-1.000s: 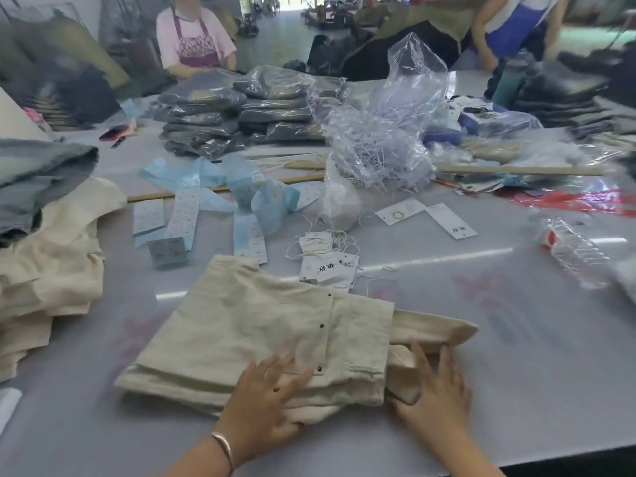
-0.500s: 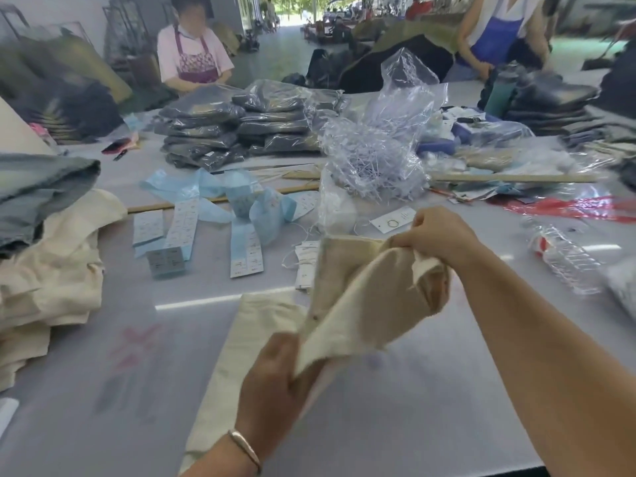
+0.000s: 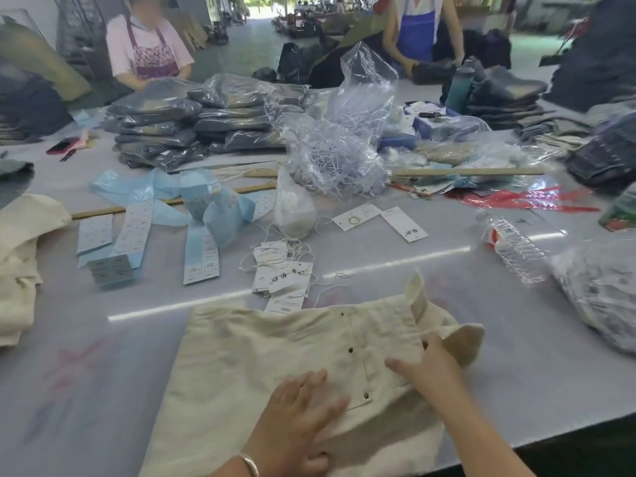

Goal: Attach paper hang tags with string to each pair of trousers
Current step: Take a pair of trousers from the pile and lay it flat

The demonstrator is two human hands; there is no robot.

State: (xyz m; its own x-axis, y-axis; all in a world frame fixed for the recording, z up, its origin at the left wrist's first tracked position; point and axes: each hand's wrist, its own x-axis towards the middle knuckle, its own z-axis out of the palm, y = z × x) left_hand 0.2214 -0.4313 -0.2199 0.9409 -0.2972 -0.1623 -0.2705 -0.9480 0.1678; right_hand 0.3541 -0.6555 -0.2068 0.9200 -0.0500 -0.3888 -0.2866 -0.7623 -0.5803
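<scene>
Cream trousers (image 3: 275, 352) lie flat on the grey table (image 3: 516, 380) at the near edge, waistband end to the right, dark rivets showing along the fly. Half a second earlier the same garment was held up in the air, bunched between both hands; it is now spread on the surface, much as it lay a second ago.

The left hand (image 3: 296, 418), a bangle at its wrist, rests palm-down on the fabric with fingers straight and spread. Before, it gripped a lower fold of the raised cloth. The right hand (image 3: 425, 366) also lies on the trousers, near the waistband; its forefinger points left along the cloth, and the thumb reaches toward the upturned waistband corner. Whether it pinches that corner cannot be told. Earlier this hand was lifted well above the table, clenched on the top of the garment.

A pile of hang tags (image 3: 282, 273) with loose white string sits just beyond the trousers' far edge; one tag touches or slightly underlies that edge. Two separate tags (image 3: 380, 220) lie farther back to the right.

Blue label strips (image 3: 203, 215) lie at left centre, and a clear bag (image 3: 344, 146) of white plastic fasteners stands behind the tag pile. A plastic bottle (image 3: 512, 244) lies on its side at right. Folded cream cloth (image 3: 20, 263) is stacked at the left edge. Bagged dark garments (image 3: 192, 122) are piled at the far side, where other people sit or stand.
</scene>
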